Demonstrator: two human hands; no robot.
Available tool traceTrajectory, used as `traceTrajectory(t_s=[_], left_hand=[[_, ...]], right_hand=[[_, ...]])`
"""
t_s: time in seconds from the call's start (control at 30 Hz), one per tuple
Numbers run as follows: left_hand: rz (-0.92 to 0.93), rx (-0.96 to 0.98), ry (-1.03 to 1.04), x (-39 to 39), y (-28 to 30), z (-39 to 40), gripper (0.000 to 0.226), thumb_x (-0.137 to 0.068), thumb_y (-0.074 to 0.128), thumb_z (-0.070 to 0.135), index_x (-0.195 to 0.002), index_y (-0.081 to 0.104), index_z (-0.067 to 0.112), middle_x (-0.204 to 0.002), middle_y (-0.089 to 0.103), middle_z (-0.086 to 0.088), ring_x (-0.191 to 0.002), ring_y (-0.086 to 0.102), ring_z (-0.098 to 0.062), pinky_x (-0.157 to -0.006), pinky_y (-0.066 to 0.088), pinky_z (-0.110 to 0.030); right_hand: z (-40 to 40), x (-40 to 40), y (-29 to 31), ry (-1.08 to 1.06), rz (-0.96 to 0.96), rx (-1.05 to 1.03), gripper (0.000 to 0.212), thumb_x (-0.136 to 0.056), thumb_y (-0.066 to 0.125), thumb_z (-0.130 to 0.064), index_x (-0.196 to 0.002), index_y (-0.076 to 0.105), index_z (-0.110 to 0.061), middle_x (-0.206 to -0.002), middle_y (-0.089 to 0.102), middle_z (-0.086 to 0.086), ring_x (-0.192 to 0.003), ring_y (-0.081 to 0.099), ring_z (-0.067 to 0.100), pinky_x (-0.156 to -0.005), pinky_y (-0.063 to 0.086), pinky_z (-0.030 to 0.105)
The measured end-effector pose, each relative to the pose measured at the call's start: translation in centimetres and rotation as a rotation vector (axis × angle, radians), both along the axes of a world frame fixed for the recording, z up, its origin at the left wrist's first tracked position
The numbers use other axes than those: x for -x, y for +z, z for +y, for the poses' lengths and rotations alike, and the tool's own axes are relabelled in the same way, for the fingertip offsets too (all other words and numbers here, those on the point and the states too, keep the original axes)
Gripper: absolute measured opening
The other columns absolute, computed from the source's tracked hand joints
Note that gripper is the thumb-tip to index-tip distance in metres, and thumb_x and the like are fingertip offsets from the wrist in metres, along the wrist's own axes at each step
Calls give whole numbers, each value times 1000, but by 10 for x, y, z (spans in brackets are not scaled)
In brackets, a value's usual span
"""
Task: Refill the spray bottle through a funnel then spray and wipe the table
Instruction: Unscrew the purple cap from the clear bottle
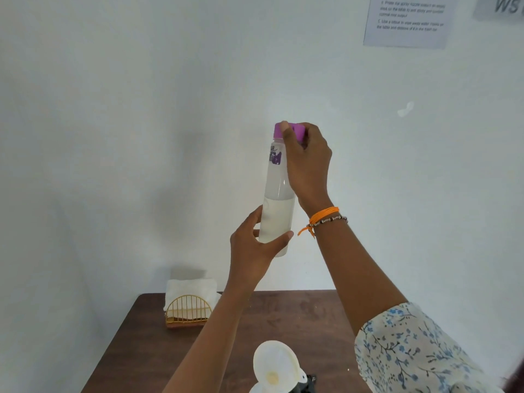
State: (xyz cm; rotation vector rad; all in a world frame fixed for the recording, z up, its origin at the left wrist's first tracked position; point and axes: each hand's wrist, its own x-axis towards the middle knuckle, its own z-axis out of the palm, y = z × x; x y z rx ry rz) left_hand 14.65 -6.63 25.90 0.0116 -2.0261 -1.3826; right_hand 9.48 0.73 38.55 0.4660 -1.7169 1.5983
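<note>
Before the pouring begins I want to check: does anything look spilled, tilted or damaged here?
Nothing stands out. The water bottle is upright in both hands, purple cap on, and the white funnel sits below. Pale specks mark the table.

You have one view only, a wide-angle camera worn on your head. It faces forward toward the white wall (141, 109), tilted slightly down, so the brown table (136, 344) fills just the bottom strip. Your raised left hand (255, 245) and right hand (307, 163) sit close to the lens, mid-frame. No second view shares this scene.
</note>
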Motion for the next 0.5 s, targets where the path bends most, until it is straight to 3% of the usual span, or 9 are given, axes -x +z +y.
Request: traceTrajectory(t_s=[0.1, 0.17, 0.27, 0.4, 0.47, 0.5], left_hand=[[-12, 9, -16, -1, 0, -1, 63, -69, 77, 38, -124, 50, 24, -122, 59, 5, -92, 53, -8, -72, 39, -8], [-8, 8, -55, 0, -1, -1, 62, -68, 77, 38, -123, 53, 23, -118, 61, 5, -95, 57, -12, -67, 42, -4], [11, -2, -94, 0, -5, -2, 59, -68, 77, 37, -122, 56, 23, -113, 63, 7, -94, 58, -12, -63, 43, -2], [-29, -29, -185, 0, -12, 0, 50, -69, 77, 38, -115, 58, 32, -105, 66, 14, -93, 63, -9, -75, 52, -16], [-24, -28, -183, 0, -15, -2, 45, -69, 77, 36, -110, 57, 39, -99, 65, 21, -90, 63, -5, -71, 50, -11], [-25, -23, -175, 0, -15, -4, 45, -70, 77, 36, -109, 56, 41, -98, 64, 23, -89, 63, -4, -68, 48, -9]], right_hand=[[-4, -3, -6, -17, 61, -48, 23, -93, 49, -33, -95, 55, -10, -71, 54, -12, -68, 53, 12, -63, 41, 20], [-7, -4, -10, -28, 76, -46, 28, -96, 42, -33, -99, 53, -8, -78, 58, -2, -72, 55, 18, -65, 42, 27], [-9, -1, -12, -44, 55, -9, 30, -98, 36, -33, -98, 52, -7, -80, 58, 2, -69, 54, 18, -62, 40, 26], [-16, 0, -16, -62, -49, 63, 40, -99, 24, -41, -67, 43, -25, -63, 50, -11, -58, 47, 6, -59, 33, 26], [-18, 1, -18, -66, -100, 54, 46, -98, 21, -46, -63, 44, -26, -63, 55, -10, -60, 51, 10, -62, 39, 29], [-17, 2, -18, 39, -130, 85, 50, -98, 21, -46, -66, 52, -23, -65, 61, -6, -62, 55, 15, -64, 44, 31]])
